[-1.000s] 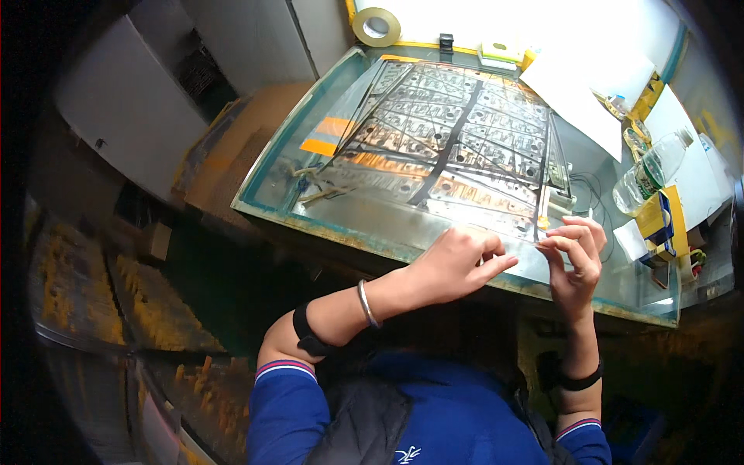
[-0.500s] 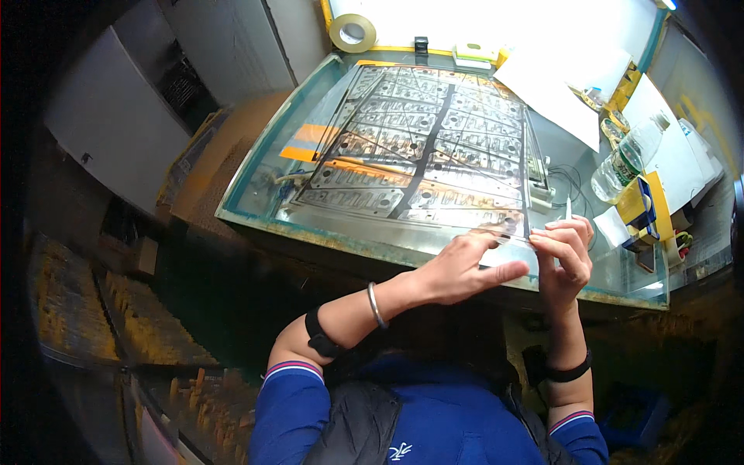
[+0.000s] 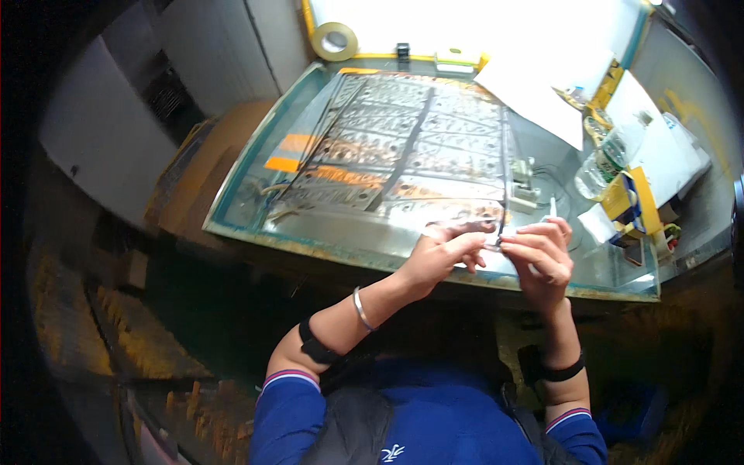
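Patterned sheet (image 3: 411, 147) flat on glass worktop (image 3: 550, 147), presumably for level support. Right hand (image 3: 542, 260) at sheet's near-right corner: fingers narrow, slim white tool (image 3: 553, 207) jutting from them, perhaps tucked there to free the fingertips. Left hand (image 3: 438, 256) at sheet's near edge, likely steadying; cannot tell its grip. Bottle (image 3: 601, 167) right of sheet.

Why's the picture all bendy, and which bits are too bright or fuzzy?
Head view: the fisheye lens bows the front edge of the glass table and leaves black corners; head view: the white panel behind is washed out by glare; head view: the patterned sheet looks soft, maybe from camera movement; head view: the floor is very dark.
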Demonstrator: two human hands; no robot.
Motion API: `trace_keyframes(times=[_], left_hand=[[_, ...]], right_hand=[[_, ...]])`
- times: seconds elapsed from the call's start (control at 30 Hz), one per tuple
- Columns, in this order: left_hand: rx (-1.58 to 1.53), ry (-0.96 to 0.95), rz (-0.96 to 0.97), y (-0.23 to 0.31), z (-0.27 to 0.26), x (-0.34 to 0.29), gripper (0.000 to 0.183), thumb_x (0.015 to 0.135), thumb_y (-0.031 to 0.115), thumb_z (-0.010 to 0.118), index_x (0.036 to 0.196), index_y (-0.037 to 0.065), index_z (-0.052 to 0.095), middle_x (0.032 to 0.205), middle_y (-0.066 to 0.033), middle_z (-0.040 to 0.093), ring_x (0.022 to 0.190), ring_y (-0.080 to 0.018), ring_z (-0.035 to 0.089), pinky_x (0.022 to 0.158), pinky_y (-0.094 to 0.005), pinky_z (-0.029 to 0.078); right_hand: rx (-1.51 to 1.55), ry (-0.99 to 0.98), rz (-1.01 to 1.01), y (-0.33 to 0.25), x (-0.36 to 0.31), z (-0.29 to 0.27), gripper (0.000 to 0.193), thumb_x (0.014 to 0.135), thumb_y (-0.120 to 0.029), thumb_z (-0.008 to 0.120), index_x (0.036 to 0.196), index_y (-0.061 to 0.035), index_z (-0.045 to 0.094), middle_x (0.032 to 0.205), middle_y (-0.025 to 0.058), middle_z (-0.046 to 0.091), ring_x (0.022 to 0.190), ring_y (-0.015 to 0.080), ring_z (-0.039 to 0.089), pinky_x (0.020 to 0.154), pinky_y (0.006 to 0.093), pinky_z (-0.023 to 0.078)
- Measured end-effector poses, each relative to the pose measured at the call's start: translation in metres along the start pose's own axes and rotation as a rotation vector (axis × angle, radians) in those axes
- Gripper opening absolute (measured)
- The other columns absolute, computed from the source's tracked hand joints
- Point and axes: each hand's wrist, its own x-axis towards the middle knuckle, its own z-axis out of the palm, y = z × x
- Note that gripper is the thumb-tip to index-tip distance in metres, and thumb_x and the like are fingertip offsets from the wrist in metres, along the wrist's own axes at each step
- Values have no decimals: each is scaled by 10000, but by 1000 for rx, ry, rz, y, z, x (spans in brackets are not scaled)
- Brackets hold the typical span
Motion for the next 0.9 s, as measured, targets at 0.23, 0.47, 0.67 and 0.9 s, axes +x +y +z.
trace_keyframes(times=[0.23,0.47,0.67,0.9], left_hand=[[112,-15,-21,7,8,3,359,944,148,540,1218,-84,549,938,-141,659,819,-163,633,759,-284,505],[-68,72,-17,9,9,-3,317,959,114,497,1185,-107,521,1036,-261,642,870,-267,670,776,-339,558],[-39,20,-20,8,8,0,319,974,125,507,1208,-92,515,1084,-260,630,931,-284,666,805,-341,559],[-53,69,12,7,6,0,299,948,106,543,1154,-111,542,1034,-270,647,863,-275,688,760,-334,584]], right_hand=[[-134,-113,-19,13,-11,-48,291,746,-158,774,1026,-168,695,1062,-8,680,968,178,611,934,401,362],[-515,143,361,56,-10,-154,54,766,-108,750,808,-93,720,982,66,697,937,240,617,892,371,413],[-400,-157,1010,116,-3,-227,238,772,-281,748,912,-88,757,977,109,706,940,253,652,871,379,475],[-462,-531,1222,154,6,-209,297,737,-426,740,872,-164,769,796,43,708,793,199,647,799,353,452]])
